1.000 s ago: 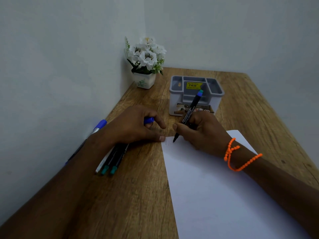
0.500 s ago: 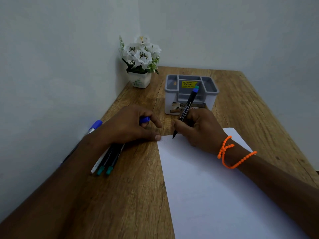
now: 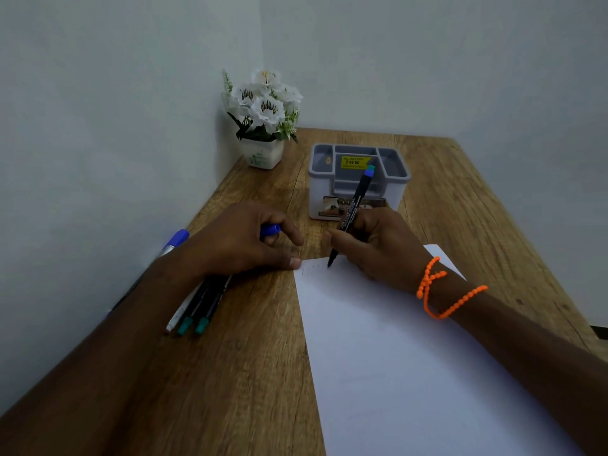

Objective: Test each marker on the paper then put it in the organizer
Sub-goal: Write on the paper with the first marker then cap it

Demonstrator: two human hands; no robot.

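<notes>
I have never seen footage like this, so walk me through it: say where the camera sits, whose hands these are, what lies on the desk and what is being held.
The camera is worn on a person's head and looks down at their own two hands. The right hand holds a black marker with its tip on the top corner of a white paper. The left hand grips a blue cap and its thumb rests at the paper's edge. Partly under that hand lie more markers on the wooden desk. Behind stand a grey organizer, with no markers visible in it, and a flower pot.
</notes>
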